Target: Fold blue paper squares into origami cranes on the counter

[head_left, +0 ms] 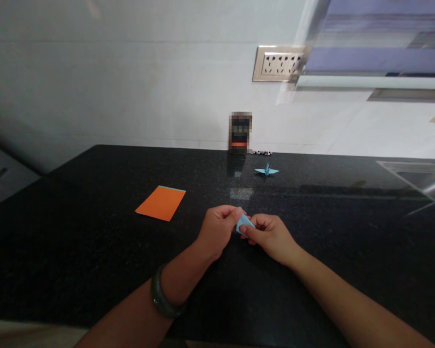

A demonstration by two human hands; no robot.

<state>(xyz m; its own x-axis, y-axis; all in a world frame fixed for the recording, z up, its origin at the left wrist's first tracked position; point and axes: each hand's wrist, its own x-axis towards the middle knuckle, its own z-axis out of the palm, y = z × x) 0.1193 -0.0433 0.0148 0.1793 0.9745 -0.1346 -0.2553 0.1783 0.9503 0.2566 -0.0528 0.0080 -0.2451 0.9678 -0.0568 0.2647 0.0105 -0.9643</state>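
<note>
Between my two hands is a small piece of folded light blue paper point(243, 221), partly covered by my fingers. My left hand point(219, 227) pinches its upper left edge with thumb and fingers, and a dark bangle circles that wrist. On the other side, my right hand point(271, 237) grips the lower right part, thumb on top. Beyond the hands a finished light blue paper crane point(267, 170) stands with its wings spread. To the left lies a stack of square paper point(161, 204), orange on top, with a thin blue-green edge showing beneath.
The black speckled countertop point(94, 251) meets a pale tiled wall. A phone-like upright object point(240, 132), pixelated, leans there beside a beaded strap point(261, 153). A metal sink edge point(416, 183) is at right. Wall sockets point(281, 64) sit above.
</note>
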